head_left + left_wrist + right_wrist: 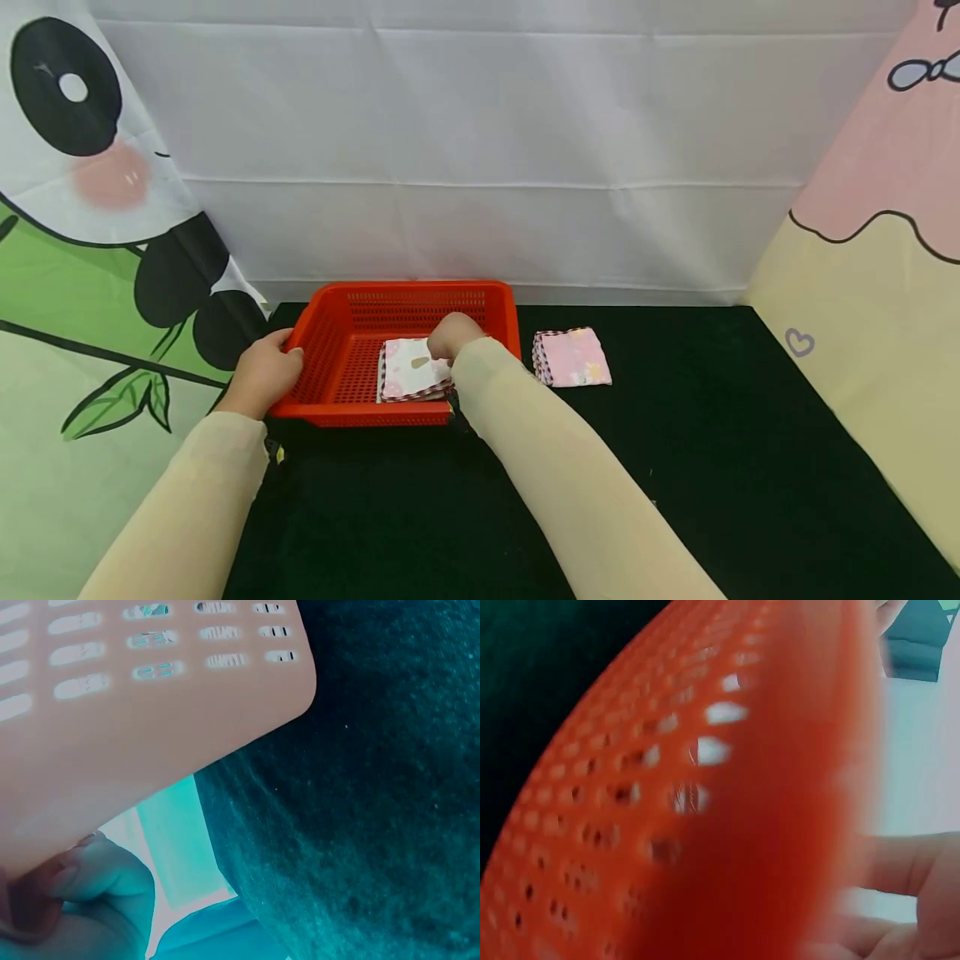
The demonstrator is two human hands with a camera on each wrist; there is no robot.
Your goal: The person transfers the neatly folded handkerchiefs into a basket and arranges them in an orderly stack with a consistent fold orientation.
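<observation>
An orange-red perforated plastic basket stands on the dark cloth-covered table. My left hand grips its left rim; in the left wrist view the thumb of the left hand lies along the basket's edge. Inside the basket is a small stack of folded cloths, a white one with checked edging on top. My right hand reaches over the front rim to the right side of that cloth, fingers pointing down. Its fingertips are hidden, in the right wrist view behind the blurred basket wall.
A folded pink cloth with checked edging lies on the table just right of the basket. Behind the table hangs a white fabric backdrop, close to the basket's far side. Printed cartoon panels flank the table left and right.
</observation>
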